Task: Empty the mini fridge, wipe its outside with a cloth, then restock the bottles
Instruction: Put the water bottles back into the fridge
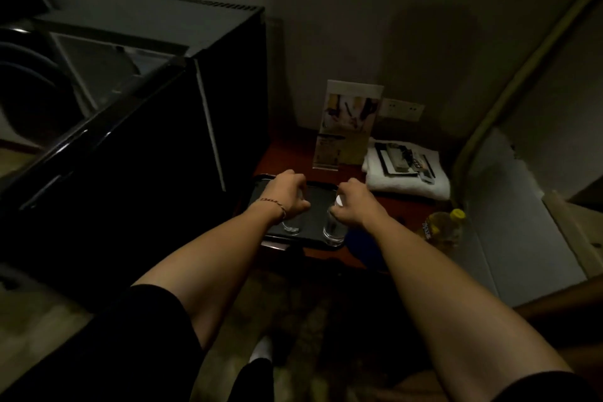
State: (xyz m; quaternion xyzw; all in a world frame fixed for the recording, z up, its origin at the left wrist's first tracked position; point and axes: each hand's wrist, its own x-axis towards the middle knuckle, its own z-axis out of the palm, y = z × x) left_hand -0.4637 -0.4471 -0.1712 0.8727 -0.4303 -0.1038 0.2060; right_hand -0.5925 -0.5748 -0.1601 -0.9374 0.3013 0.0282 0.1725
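The black mini fridge [156, 127] stands at the left with its door swung open. To its right a black tray [318, 206] lies on a reddish table. Two clear bottles stand on the tray. My left hand [287, 194] grips the top of the left bottle [291, 228]. My right hand [355, 204] holds the right bottle [334, 232] near its white cap. A folded white cloth [408, 184] lies behind the tray at the right.
A standing leaflet holder [347, 127] is behind the tray. Dark flat items rest on the white cloth. A yellow-capped bottle [443, 228] stands at the table's right edge, a blue object beside it. A wall socket [403, 109] is on the wall.
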